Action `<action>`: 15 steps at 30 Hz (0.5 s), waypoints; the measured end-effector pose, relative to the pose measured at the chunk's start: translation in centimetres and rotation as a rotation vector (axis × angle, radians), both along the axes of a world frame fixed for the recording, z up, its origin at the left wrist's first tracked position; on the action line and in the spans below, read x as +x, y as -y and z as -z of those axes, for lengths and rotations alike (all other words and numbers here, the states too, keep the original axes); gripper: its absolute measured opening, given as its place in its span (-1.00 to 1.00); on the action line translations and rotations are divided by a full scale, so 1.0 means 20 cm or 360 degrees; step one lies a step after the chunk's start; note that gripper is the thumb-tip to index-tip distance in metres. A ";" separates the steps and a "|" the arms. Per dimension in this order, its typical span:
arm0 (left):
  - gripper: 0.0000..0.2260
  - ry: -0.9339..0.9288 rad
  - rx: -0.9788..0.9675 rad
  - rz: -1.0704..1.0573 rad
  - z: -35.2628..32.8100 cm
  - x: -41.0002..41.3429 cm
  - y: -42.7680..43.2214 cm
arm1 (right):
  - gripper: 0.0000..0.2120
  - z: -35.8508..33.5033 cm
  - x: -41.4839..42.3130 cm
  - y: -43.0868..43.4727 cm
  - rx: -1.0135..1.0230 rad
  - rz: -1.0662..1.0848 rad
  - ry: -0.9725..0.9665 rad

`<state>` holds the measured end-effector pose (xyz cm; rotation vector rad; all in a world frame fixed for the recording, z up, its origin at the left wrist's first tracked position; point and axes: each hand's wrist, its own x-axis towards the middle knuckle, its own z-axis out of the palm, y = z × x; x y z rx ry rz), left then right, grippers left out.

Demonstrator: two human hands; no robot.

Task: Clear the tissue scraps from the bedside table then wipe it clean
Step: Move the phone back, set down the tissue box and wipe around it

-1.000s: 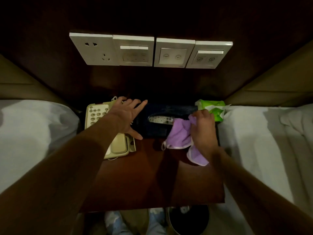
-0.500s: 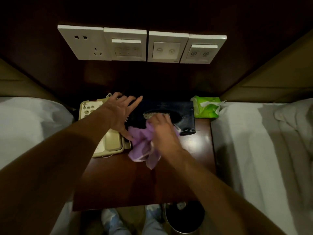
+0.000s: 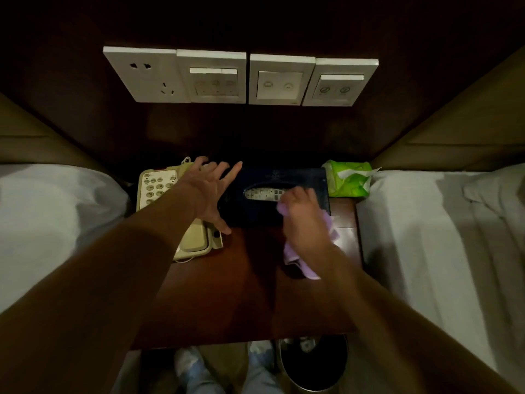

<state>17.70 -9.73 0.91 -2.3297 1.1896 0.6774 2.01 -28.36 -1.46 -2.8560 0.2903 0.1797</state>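
The dark wooden bedside table [image 3: 241,294] fills the middle of the view. My right hand [image 3: 301,214] grips a purple cloth [image 3: 301,263] and holds it against the front right part of a dark tissue box [image 3: 255,214] at the back of the table. My left hand [image 3: 211,189] lies spread, fingers straight, over the left end of that box and the cream telephone [image 3: 159,186]. I see no loose tissue scraps on the table top.
A green tissue pack [image 3: 348,180] sits at the back right corner. White beds flank the table left [image 3: 42,223] and right [image 3: 440,251]. A dark waste bin [image 3: 312,362] stands on the floor below the front edge. Wall switch panels [image 3: 241,78] hang above.
My right hand swept the purple cloth left across the tissue box, then back to the right. My left hand stayed spread on the box and telephone.
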 end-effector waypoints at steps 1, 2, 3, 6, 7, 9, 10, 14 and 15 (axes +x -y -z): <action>0.42 0.0004 0.0002 0.0002 0.00 0.00 0.00 | -0.68 -0.02 0.03 -0.09 0.0051 -0.0057 0.0026; 0.42 0.0011 0.0006 0.0001 0.00 0.00 0.00 | -0.67 -0.04 0.07 -0.19 0.0080 -0.0140 0.0026; 0.42 0.0023 0.0014 0.0002 0.01 -0.01 0.00 | -0.65 -0.05 0.11 -0.28 0.0106 -0.0232 0.0015; 0.39 0.0093 0.0045 0.0038 0.02 -0.01 0.00 | -0.63 -0.05 0.19 -0.47 0.0226 -0.0322 0.0012; 0.38 0.0113 0.0052 0.0053 0.02 -0.01 0.01 | -0.63 -0.05 0.20 -0.48 0.0231 -0.0319 0.0028; 0.38 0.0105 0.0057 0.0024 0.02 -0.02 0.01 | -0.61 -0.07 0.19 -0.44 0.0117 -0.0409 0.0057; 0.38 0.0083 0.0051 -0.0008 0.01 -0.02 0.02 | -0.60 -0.08 0.17 -0.38 0.0064 -0.0479 0.0047; 0.38 0.0047 0.0051 -0.0063 0.00 -0.03 0.03 | -0.60 -0.06 0.02 0.01 0.0002 -0.0329 -0.0022; 0.37 0.0048 0.0063 -0.0070 -0.01 -0.03 0.03 | -0.68 -0.05 -0.03 0.11 -0.0021 -0.0286 -0.0031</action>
